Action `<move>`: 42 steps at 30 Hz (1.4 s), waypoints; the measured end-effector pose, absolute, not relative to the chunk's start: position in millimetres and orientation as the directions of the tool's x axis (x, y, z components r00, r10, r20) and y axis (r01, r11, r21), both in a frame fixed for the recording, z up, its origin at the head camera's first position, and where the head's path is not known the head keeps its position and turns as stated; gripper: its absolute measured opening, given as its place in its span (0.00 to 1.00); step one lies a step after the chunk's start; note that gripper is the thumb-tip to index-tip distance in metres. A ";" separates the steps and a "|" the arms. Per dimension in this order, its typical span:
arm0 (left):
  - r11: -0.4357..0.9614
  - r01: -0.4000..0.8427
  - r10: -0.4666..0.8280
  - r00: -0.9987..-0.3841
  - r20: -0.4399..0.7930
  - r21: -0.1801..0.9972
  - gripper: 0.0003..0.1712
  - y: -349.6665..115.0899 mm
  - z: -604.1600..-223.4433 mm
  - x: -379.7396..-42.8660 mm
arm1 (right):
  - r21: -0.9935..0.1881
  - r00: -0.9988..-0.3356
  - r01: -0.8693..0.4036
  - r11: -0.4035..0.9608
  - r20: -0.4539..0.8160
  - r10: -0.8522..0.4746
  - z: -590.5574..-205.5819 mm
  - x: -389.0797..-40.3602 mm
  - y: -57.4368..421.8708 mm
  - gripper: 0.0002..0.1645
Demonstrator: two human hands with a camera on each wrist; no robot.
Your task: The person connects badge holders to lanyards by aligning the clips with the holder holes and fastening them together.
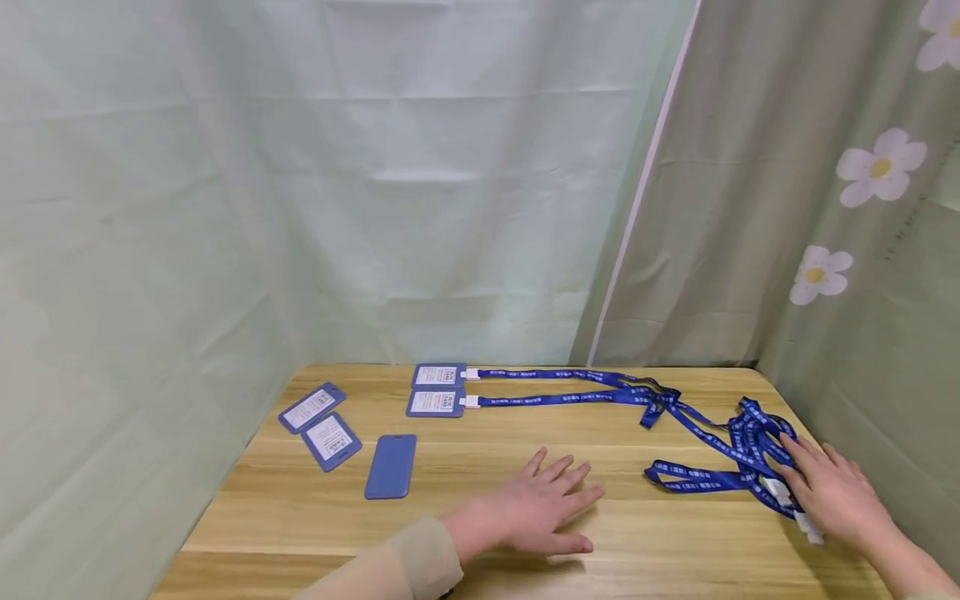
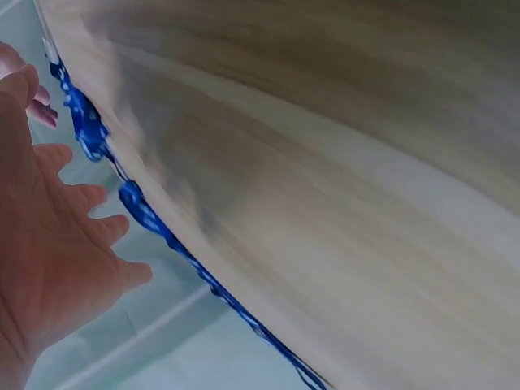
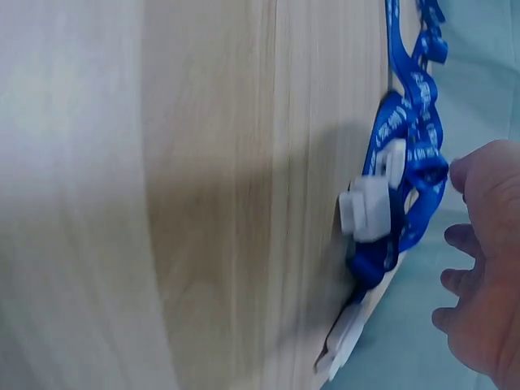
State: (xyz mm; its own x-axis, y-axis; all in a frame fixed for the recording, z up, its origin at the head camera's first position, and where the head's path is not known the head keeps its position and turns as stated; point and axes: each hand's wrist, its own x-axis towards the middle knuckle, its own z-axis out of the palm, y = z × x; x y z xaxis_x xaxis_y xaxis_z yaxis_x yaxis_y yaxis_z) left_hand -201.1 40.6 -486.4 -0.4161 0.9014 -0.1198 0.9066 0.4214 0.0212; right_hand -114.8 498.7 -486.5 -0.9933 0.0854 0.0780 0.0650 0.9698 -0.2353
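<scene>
- Head view: the left hand point(image 1: 536, 508) holds nothing, its fingers spread above the wooden table point(image 1: 322, 533). The right hand point(image 1: 840, 492) reaches over the tangled blue lanyards point(image 1: 746, 442) at the right, near their white clips point(image 1: 776, 490). Two card holders point(image 1: 435, 403) lie joined to straps; three loose card holders point(image 1: 391, 467) lie at the left without any. The step in hand looks like reaching to pick out a lanyard.
- Left wrist view: that hand's fingers are fanned out and grip nothing, with the lanyards beyond.
- Right wrist view: the fingers are lightly bent and clamp nothing; blur hides whether a fingertip touches the strap. The next move probably calls for pinching one lanyard and teasing it free.
</scene>
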 end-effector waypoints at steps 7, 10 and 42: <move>0.370 0.929 0.916 -0.369 -0.160 -0.024 0.45 57.2 -488.2 -186.6 | -0.160 -0.982 0.030 0.987 0.180 0.060 -491.4 -103.9 507.8 0.26; 0.354 0.935 0.922 -0.351 -0.166 -0.010 0.44 63.0 -488.5 -181.3 | -0.134 -0.977 0.029 0.991 0.204 0.056 -490.1 -101.4 505.3 0.20; 0.347 0.938 0.922 -0.344 -0.178 -0.012 0.44 72.8 -491.2 -168.6 | -0.003 -0.893 -0.349 0.937 0.306 -0.331 -503.3 -92.3 487.5 0.34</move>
State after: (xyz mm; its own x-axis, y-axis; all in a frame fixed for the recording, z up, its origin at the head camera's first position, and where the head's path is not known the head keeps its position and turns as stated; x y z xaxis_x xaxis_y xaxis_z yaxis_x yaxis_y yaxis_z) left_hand -168.6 72.8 -491.2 -0.3437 0.9220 -0.1781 0.9377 0.3473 -0.0118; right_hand -92.3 487.5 -503.3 -0.8926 -0.3311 0.3061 -0.3488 0.9372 -0.0033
